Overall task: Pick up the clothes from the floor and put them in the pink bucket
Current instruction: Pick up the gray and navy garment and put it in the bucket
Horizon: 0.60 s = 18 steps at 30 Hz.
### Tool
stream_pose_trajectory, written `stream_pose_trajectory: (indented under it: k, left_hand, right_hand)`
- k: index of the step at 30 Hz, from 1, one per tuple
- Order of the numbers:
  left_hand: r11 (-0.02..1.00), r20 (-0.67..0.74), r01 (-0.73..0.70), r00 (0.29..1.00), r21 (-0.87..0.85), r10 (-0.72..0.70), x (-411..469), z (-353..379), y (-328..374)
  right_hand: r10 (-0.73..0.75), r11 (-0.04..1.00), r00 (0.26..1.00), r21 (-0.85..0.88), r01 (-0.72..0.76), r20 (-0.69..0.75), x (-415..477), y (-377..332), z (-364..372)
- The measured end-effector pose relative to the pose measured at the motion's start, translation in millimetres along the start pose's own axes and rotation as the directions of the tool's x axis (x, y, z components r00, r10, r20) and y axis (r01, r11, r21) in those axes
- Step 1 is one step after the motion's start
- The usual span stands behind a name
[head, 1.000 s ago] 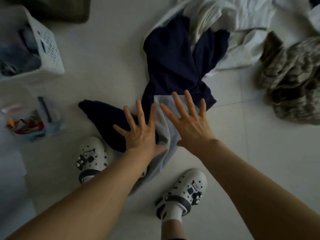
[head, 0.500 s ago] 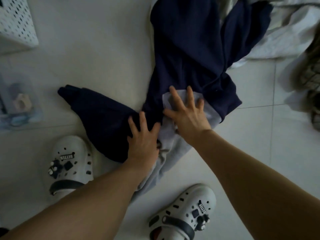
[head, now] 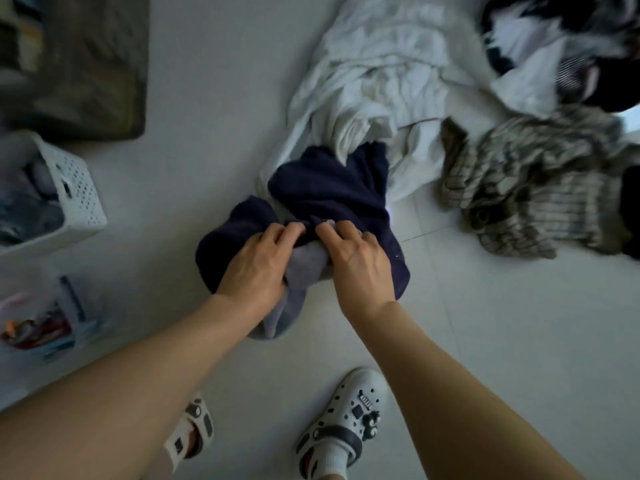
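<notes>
Both hands are down on one bundle of clothing on the pale tiled floor point(head: 502, 323). The left hand point(head: 258, 263) is curled with its fingers dug into the navy garment point(head: 329, 192), and the right hand point(head: 358, 261) is likewise closed, gripping the same navy cloth just beside it. Between the two hands a fold of the grey garment point(head: 294, 289) bulges out and trails back toward the feet.

Beyond the bundle lie three more heaps: a crumpled white sheet-like cloth point(head: 374, 74), touching the navy garment's far edge; a brown-and-cream checked garment point(head: 526, 188) to the right; and a black-and-white pile point(head: 561, 46) at the far right corner, too blurred to count its pieces.

Two white clogs with dark straps and charms are worn on the feet, the right clog point(head: 346, 420) plain to see, the left clog point(head: 190, 431) half hidden by the forearm. Any writing on the charms is too small to read.

At left stand one white perforated basket point(head: 79, 192) holding dark clothes, one clear container point(head: 45, 323) of small coloured items, and one olive mat point(head: 86, 64). The pink bucket is out of view.
</notes>
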State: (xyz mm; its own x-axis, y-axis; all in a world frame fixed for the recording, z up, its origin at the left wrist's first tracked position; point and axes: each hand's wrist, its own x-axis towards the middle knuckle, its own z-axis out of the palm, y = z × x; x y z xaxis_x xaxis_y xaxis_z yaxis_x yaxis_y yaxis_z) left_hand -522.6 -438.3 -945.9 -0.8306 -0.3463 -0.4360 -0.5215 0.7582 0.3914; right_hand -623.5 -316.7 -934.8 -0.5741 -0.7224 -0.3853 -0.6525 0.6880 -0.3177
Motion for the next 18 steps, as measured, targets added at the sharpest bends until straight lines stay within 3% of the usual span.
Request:
stream_pose_trajectory:
  k: [8, 18]
  left_hand:
    - [0.961, -0.103, -0.276, 0.956, 0.01, 0.276, -16.1, -169.9, 133.2]
    - [0.818, -0.144, -0.567, 0.805, 0.096, 0.575, -82.2, -344.0, 356.7]
  right_hand:
    - [0.112, 0.993, 0.95, 0.066, -0.097, -0.292, -73.9, 4.9, -199.1]
    - [0.254, 0.967, 0.838, 0.103, -0.234, -0.482, -222.2, 45.0, -432.5]
